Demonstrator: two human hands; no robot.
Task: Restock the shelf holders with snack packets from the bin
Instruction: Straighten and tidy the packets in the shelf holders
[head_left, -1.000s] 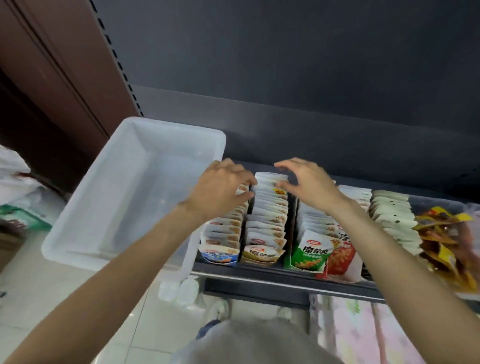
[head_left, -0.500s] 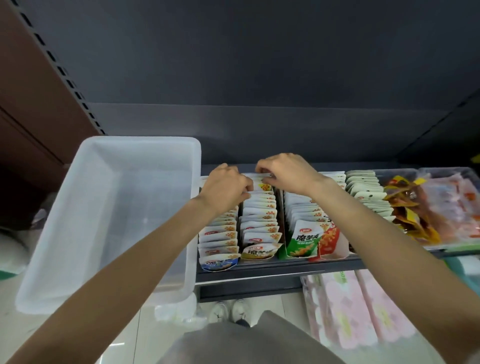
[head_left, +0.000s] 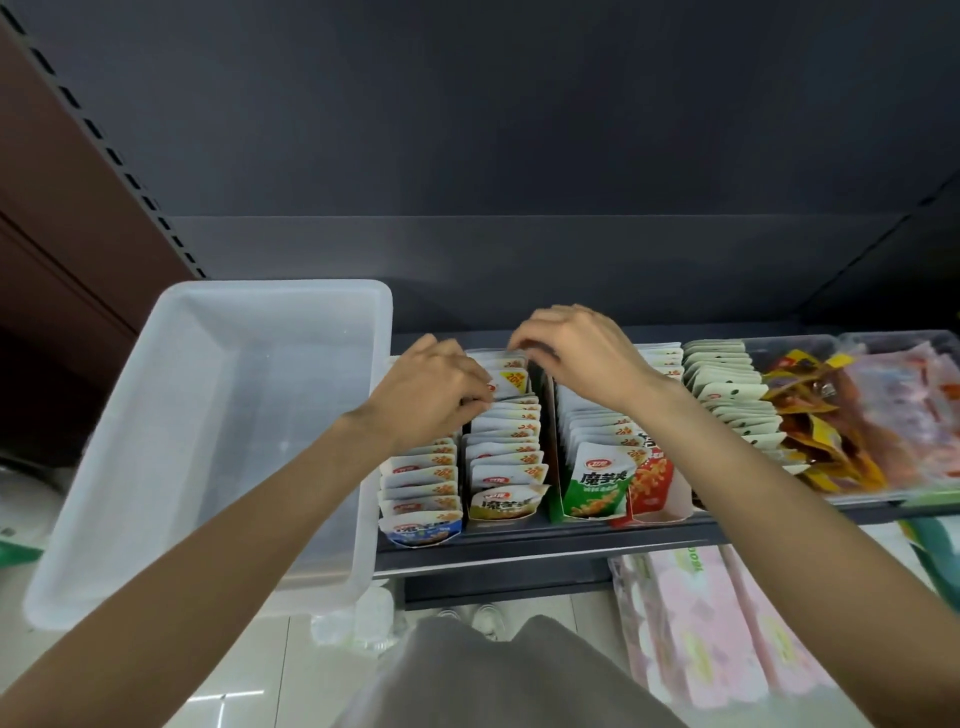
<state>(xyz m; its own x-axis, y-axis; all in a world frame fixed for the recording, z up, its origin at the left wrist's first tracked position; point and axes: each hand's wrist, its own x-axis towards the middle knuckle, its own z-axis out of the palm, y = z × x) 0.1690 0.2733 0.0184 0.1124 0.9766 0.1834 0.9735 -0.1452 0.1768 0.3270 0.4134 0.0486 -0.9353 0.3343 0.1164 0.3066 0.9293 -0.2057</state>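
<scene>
Both hands have crept rearward; my left hand (head_left: 426, 392) and right hand (head_left: 576, 353) seemingly pinch snack packets (head_left: 506, 374) in the yellow holder (head_left: 501, 506), fingers curled.

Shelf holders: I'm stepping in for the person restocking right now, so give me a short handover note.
Left hand: fingers curled on packets at the back of the yellow-fronted holder.
Right hand: fingers curled over the rearmost packets of that same row.
Bin: on the shelf's left end, no packets visible inside.
Done: blue-fronted holder, yellow-fronted, green-fronted holder and red-fronted holder all look filled.
Left: seat the back packets, let go, probably remove the bin.
</scene>
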